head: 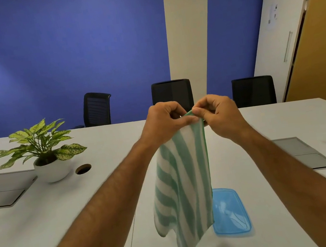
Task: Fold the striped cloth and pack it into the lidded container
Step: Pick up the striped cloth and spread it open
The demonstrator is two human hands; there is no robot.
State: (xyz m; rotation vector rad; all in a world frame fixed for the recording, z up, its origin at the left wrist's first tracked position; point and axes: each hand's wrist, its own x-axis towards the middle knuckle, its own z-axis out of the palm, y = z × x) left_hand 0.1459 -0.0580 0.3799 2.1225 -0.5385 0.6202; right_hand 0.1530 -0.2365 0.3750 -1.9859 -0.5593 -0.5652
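Cloth (180, 182), green-and-white striped, hangs lengthwise, long axis vertical, stripes running top to bottom, above the white table (65, 213). Left hand (166, 120) and right hand (218, 114) pinch its top edge together, fingers closed. Blue lidded container (230, 211) lies just behind its lower end.

cloth (182, 175): soft terry, matt | lid (230, 211): glossy translucent plastic | table (65, 213): smooth matt

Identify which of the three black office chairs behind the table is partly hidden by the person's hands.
The middle black office chair: the left hand and right hand, pinching the green-and-white striped cloth, overlap its lower edge. The others stand clear.
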